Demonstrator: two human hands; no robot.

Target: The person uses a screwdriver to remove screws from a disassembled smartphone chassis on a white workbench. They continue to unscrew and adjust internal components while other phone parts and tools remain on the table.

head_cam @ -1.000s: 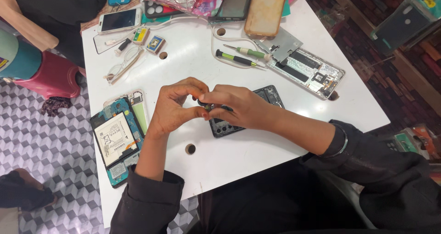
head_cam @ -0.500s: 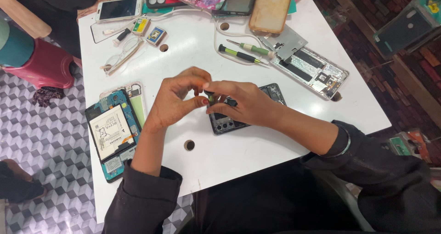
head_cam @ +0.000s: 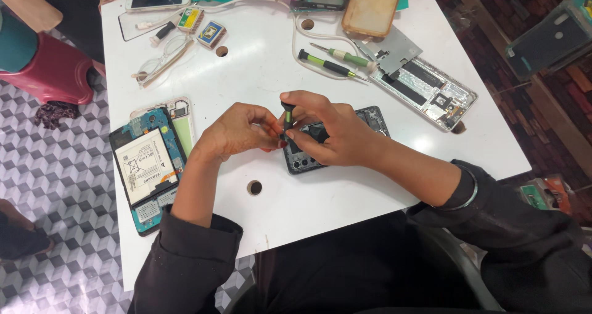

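My right hand point(head_cam: 330, 132) grips a small green and black screwdriver point(head_cam: 287, 115), held upright over a dark opened phone point(head_cam: 370, 120) lying on the white table point(head_cam: 345, 194). My left hand point(head_cam: 237, 132) meets it from the left, its fingertips touching the screwdriver's lower end. Most of the dark phone is covered by my right hand; whether the tip touches it is hidden.
An opened phone with a white battery point(head_cam: 148, 166) lies at the left edge. Two more screwdrivers point(head_cam: 336, 61) and a silver phone frame point(head_cam: 425, 86) sit at the back right. Several phones, a tan case point(head_cam: 373, 6), small boxes and glasses lie at the back. A red stool point(head_cam: 52, 70) stands left.
The screwdriver, earlier hidden low between my fingers, now stands upright in my right hand. The view has shifted slightly; both hands stay over the dark phone.
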